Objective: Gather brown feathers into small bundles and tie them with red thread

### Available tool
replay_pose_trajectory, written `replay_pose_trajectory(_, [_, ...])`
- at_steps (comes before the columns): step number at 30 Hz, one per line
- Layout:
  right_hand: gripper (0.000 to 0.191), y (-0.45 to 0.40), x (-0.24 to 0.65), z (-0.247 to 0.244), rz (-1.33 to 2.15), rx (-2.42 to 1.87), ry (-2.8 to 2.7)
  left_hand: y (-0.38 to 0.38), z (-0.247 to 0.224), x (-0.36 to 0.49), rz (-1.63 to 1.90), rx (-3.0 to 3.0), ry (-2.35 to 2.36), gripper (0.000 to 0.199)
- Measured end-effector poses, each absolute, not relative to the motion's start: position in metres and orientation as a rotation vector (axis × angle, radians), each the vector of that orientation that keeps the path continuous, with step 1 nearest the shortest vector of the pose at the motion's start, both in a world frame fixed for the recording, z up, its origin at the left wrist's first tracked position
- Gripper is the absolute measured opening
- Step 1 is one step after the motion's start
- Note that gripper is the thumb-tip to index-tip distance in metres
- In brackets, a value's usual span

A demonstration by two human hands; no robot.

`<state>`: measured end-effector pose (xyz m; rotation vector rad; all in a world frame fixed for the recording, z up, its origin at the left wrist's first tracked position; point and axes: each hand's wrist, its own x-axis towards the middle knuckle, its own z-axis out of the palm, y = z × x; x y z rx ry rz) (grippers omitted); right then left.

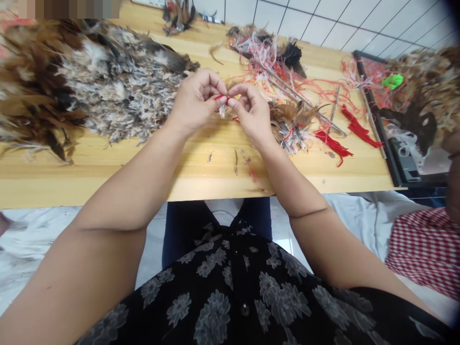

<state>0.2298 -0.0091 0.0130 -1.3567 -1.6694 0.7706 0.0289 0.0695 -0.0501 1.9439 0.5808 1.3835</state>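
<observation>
My left hand (197, 101) and my right hand (250, 114) meet above the pine workbench (201, 167), their fingertips pinching a short red thread (221, 97). A small white feather tuft (223, 111) hangs from the thread between them. To the left of my left hand lies a large bundle of brown and grey feathers (111, 81). Just beyond my right hand rests a smaller brown-and-white feather bunch (292, 128) bound with red thread.
Thin sticks with tangled red and white strands (283, 72) and red tassels (333, 146) lie on the bench. At the far right, a black-framed tray (373, 115) holds feathers and a green item (392, 81). A person's arm or shoulder (453, 177) shows at the right edge, beside red-checked cloth (427, 251).
</observation>
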Motion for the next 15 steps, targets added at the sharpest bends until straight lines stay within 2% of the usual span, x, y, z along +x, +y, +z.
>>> replay_pose_trajectory(6, [0.016, -0.022, 0.232, 0.029, 0.677, -1.363, -1.801, 0.081, -0.059, 0.037, 1.455, 1.788, 0.59, 0.065])
replay_pose_trajectory(11, [0.016, -0.027, 0.235, 0.04, 0.549, -1.387, -1.885, 0.073, -0.057, 0.044, 1.48, 1.761, 0.588, 0.072])
replay_pose_trajectory(15, [0.017, -0.028, 0.235, 0.043, 0.463, -1.463, -1.955, 0.058, -0.048, 0.046, 1.402, 1.778, 0.59, 0.069])
